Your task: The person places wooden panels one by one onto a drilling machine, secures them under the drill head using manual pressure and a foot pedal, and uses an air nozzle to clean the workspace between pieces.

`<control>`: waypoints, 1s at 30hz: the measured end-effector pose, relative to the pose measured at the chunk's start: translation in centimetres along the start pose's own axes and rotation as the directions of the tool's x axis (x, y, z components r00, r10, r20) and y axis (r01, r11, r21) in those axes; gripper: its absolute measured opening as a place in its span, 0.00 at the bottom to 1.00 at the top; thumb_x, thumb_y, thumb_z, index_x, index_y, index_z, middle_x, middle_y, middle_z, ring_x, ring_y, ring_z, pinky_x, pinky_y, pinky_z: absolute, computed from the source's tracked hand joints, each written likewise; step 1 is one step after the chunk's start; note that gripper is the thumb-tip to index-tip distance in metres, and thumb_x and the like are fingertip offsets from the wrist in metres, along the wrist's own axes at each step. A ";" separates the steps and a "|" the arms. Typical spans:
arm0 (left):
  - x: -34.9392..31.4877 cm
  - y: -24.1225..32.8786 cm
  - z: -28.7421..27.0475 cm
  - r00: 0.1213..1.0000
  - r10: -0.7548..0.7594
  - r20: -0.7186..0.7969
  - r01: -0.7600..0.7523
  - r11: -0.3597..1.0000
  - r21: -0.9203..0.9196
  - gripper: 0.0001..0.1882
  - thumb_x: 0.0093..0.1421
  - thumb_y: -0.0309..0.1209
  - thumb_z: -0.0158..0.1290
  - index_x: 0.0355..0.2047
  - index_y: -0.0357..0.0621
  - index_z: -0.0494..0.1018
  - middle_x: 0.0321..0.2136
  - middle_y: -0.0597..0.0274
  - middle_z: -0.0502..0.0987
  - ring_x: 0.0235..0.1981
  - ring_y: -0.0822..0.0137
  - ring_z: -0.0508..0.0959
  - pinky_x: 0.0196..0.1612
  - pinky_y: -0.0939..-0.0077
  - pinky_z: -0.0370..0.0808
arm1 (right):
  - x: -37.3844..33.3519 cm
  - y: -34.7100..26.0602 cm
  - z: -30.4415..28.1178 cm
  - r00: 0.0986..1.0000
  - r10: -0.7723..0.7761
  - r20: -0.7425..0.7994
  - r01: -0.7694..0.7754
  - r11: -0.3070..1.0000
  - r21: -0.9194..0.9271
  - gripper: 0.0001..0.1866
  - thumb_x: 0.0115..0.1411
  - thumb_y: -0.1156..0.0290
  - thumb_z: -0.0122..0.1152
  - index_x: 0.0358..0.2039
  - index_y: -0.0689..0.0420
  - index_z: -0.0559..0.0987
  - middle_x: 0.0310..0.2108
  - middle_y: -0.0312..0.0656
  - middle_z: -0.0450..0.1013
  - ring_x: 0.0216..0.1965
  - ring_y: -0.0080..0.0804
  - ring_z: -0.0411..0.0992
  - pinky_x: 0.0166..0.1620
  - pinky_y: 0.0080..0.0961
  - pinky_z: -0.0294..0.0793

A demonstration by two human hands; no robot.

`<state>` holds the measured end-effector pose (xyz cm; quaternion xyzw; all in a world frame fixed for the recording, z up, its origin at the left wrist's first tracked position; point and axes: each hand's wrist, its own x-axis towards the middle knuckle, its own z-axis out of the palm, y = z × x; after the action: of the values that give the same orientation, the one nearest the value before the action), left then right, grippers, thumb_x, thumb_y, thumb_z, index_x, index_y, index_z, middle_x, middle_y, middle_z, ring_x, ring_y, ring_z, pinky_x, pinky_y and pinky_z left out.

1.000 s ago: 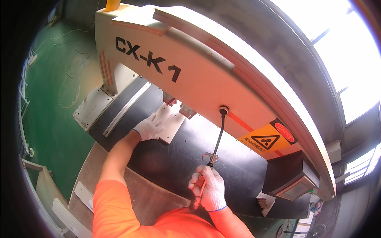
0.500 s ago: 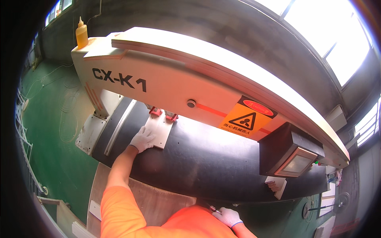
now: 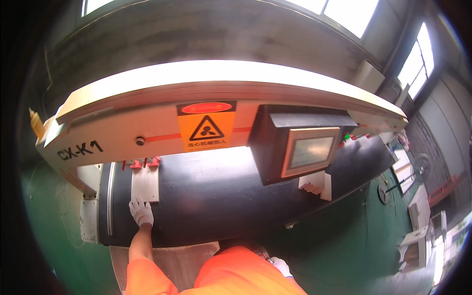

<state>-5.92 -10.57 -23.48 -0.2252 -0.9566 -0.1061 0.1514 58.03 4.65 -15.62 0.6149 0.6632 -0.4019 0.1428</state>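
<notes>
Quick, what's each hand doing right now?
Left hand: open, at the white board.
Right hand: near a metal piece; open or closed can't be told.

Black worktop (image 3: pixel 211 206), 1 metal strip (image 3: pixel 111 201) at left, pale flat workpiece (image 3: pixel 146 184) near it, pale pieces (image 3: pixel 315 184) farther right

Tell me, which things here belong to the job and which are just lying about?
Likely the job: pale boards, red fittings, black machine table, partly hidden metal tool.
Apparently just about: separate pale pieces, yellow bottle, white panels at far right.
</notes>
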 end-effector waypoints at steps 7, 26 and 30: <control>-0.5 1.8 1.1 0.994 -0.105 -0.013 0.106 0.994 0.030 0.30 0.70 0.38 0.58 0.71 0.45 0.70 0.75 0.45 0.65 0.70 0.42 0.70 0.74 0.48 0.67 | 1.2 1.8 1.2 0.978 0.012 -0.206 0.018 0.990 0.142 0.33 0.68 0.40 0.64 0.54 0.59 0.82 0.50 0.62 0.84 0.54 0.64 0.81 0.59 0.52 0.79; -0.9 0.9 1.1 0.997 -0.060 -0.053 0.060 0.998 0.013 0.35 0.68 0.38 0.61 0.73 0.44 0.66 0.74 0.41 0.66 0.70 0.39 0.70 0.73 0.46 0.67 | 1.9 0.1 3.4 0.967 0.068 -0.247 -0.022 0.983 0.183 0.30 0.70 0.42 0.62 0.55 0.58 0.82 0.50 0.60 0.84 0.54 0.62 0.82 0.58 0.53 0.80; -0.8 0.7 0.8 0.995 -0.061 -0.074 0.062 0.998 0.022 0.35 0.68 0.38 0.61 0.72 0.44 0.67 0.74 0.40 0.66 0.70 0.38 0.70 0.73 0.46 0.67 | 2.1 -0.3 3.6 0.969 0.054 -0.243 -0.007 0.982 0.191 0.30 0.70 0.42 0.62 0.54 0.58 0.82 0.50 0.60 0.84 0.54 0.63 0.82 0.58 0.52 0.79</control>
<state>-5.14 -10.08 -24.42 -0.1898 -0.9581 -0.1075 0.1856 56.24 3.64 -19.23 0.6811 0.6252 -0.3810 0.0066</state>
